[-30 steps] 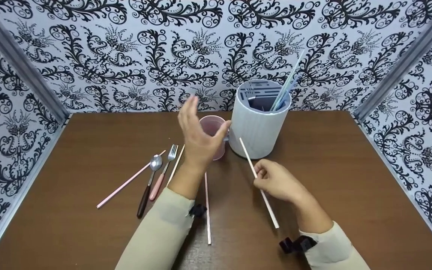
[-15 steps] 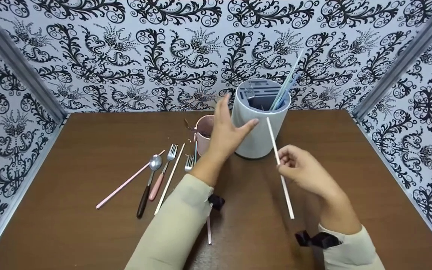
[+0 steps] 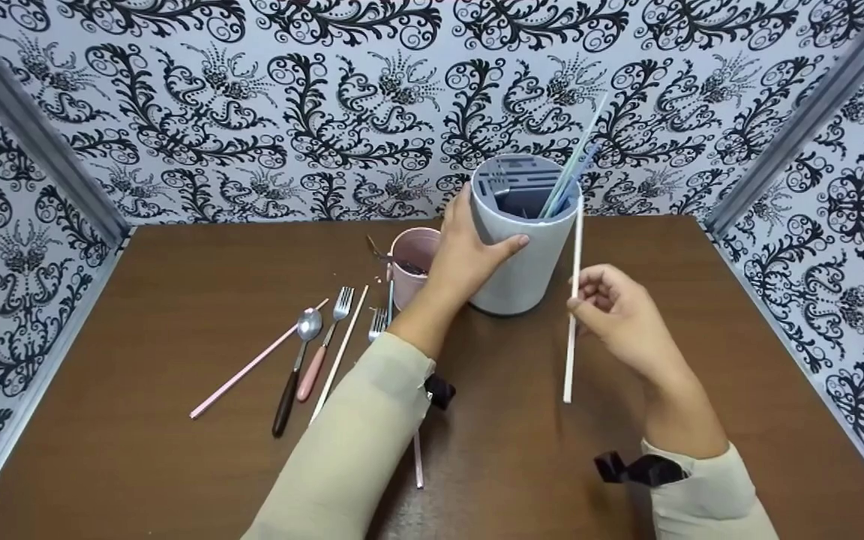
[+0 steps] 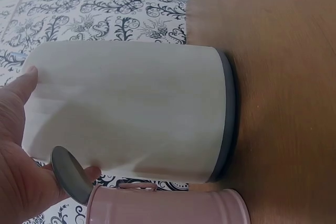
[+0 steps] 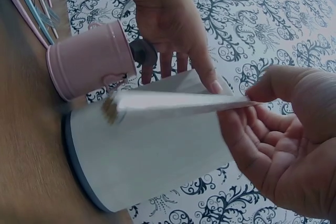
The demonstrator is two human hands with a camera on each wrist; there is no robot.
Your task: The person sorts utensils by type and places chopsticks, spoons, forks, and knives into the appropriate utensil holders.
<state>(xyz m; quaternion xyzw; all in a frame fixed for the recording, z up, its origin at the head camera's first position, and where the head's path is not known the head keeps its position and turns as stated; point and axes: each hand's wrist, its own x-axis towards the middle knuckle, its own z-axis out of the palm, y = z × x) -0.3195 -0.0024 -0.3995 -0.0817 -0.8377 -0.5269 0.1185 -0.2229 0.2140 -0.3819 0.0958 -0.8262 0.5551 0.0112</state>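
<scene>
Head view: white holder stands upright at the rear of the bench. Left hand at its left side, thumb and fingers spread wide, nearly straight, along the wall. Right hand pinches one white stick, near upright, top end at the holder's right rim; contact there uncertain. At least two sticks, greenish and bluish, lean out of the holder beside that end. Pink mug just left of the holder, partly behind the left hand. Counted loose: one dark-handled spoon, two forks, two pink sticks, one pale stick, one blue stick. Left sleeve hides parts of one fork and several sticks. Left wrist view: spoon bowl at the mug's rim; mug cut off by the frame. Mug contents hard to make out.
</scene>
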